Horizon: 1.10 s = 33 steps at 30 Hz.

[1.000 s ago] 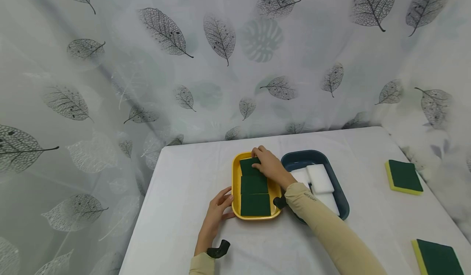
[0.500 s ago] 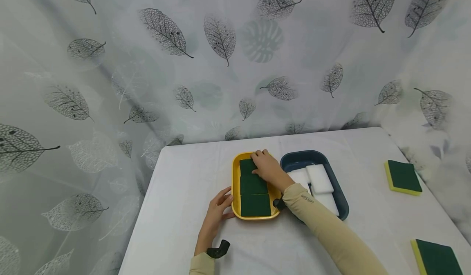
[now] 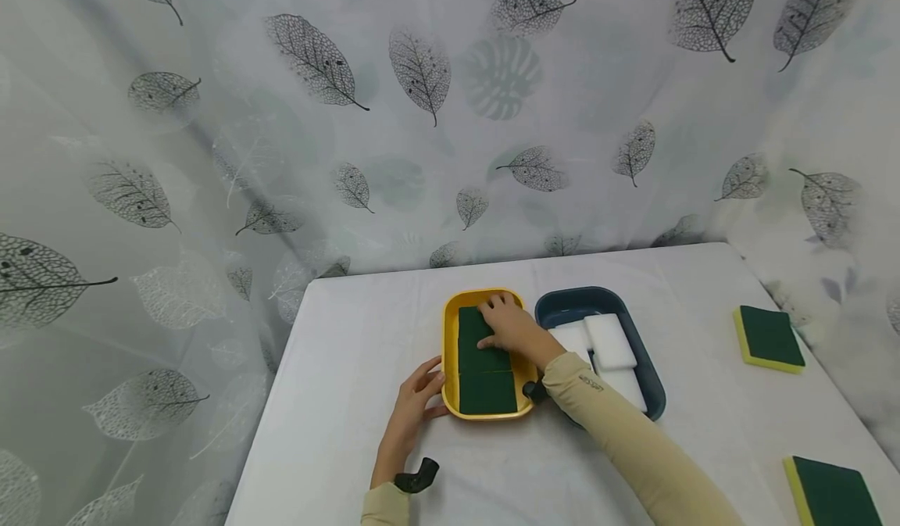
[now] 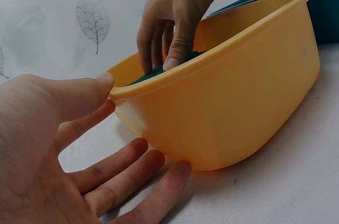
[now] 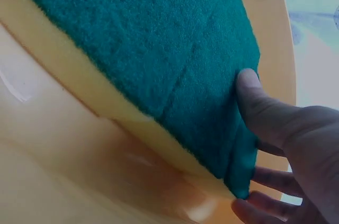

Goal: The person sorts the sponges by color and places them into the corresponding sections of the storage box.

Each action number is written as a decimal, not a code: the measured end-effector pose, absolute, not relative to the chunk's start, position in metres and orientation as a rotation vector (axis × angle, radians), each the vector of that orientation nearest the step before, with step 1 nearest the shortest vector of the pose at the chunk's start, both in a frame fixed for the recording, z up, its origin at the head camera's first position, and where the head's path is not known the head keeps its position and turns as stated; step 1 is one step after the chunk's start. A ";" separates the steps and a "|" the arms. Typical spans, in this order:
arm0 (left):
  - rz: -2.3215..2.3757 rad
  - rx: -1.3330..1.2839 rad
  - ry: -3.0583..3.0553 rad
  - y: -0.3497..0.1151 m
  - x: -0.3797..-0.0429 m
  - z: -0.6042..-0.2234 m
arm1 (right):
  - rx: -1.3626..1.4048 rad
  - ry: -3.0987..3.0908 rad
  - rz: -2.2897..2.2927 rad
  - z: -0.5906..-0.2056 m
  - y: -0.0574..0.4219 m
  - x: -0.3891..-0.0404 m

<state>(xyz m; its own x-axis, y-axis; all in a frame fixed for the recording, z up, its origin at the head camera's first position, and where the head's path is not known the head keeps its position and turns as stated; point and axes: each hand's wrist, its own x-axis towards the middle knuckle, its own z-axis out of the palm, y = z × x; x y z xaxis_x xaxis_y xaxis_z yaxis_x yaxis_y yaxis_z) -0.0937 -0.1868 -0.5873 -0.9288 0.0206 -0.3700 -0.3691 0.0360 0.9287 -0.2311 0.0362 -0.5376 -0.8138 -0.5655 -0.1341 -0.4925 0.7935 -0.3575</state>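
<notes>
In the head view, a yellow basin (image 3: pixel 526 370) holds a row of green-topped sponges, with the near sponge (image 3: pixel 487 392) flat and fully visible. My right hand (image 3: pixel 513 327) reaches in over the far sponge (image 3: pixel 473 321). Its fingers curl at that sponge's far end, and its thumb (image 5: pixel 248 83) touches the green top in the right wrist view. My left hand (image 3: pixel 415 401) is at the basin's left side. In the left wrist view, its thumb (image 4: pixel 87 92) meets the rim, while spread, fairly straight fingers (image 4: pixel 135 173) touch or nearly touch the outer wall.
A dark blue basin (image 3: pixel 641 354) with several white sponges (image 3: pixel 610 341) stands close to the right, partly behind my right forearm. Two more green-and-yellow sponges lie apart: one (image 3: pixel 773 337) near the table's right edge, another (image 3: pixel 840 495) at the lower right.
The far sponge has shifted slightly nearer in the yellow basin, against the others. My right thumb has moved nearer along the row, and the hand is a little lower. My left hand stays put.
</notes>
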 end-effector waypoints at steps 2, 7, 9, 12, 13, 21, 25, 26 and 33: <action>1.970 -0.356 2.035 -0.187 -0.093 -0.586 | -0.817 2.734 -0.464 -0.537 0.037 -0.230; 1.967 -0.361 2.034 -0.187 -0.093 -0.586 | -0.806 2.715 -0.499 -0.538 0.037 -0.228; 1.966 -0.356 2.038 -0.187 -0.093 -0.586 | -0.808 2.716 -0.506 -0.539 0.036 -0.228; 1.969 -0.350 2.039 -0.188 -0.093 -0.586 | -0.792 2.710 -0.528 -0.539 0.036 -0.228; 1.969 -0.349 2.039 -0.188 -0.093 -0.586 | -0.786 2.706 -0.537 -0.539 0.037 -0.228; 1.968 -0.350 2.032 -0.187 -0.094 -0.587 | -0.716 2.679 -0.625 -0.533 0.043 -0.227; 1.965 -0.350 2.035 -0.187 -0.094 -0.587 | -0.687 2.688 -0.690 -0.529 0.047 -0.228; 1.962 -0.351 2.039 -0.187 -0.094 -0.587 | -0.682 2.688 -0.711 -0.528 0.048 -0.228; 1.958 -0.363 2.043 -0.188 -0.094 -0.587 | -0.710 2.696 -0.830 -0.523 0.054 -0.220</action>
